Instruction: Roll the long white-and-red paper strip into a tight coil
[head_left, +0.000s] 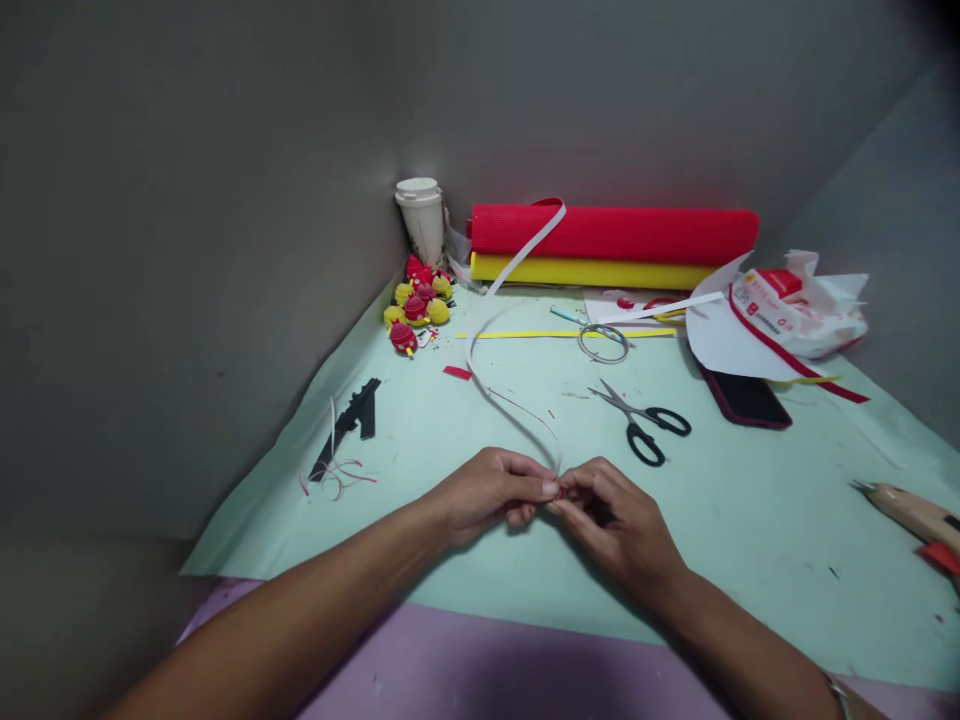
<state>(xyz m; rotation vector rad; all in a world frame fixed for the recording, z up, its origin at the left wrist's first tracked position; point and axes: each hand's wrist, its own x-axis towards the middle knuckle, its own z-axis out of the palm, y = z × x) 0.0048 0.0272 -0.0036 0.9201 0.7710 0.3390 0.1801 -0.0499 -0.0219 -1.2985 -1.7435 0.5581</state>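
Where the left hand (501,497) and right hand (619,520) meet, nearer than the black-handled metal scissors (643,420) and to their left, both hands' fingers pinch closely on a long, narrow white-and-red strip (526,250). It curves away left of the scissors; its mostly hidden red end looks coiled.

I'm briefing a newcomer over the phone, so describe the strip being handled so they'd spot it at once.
Find the big red roll at the back. A long, narrow strip curves down from in front of it to where the left hand and right hand meet. Unlike the straight yellow strip nearby, it is mostly white and winds in loose bends.
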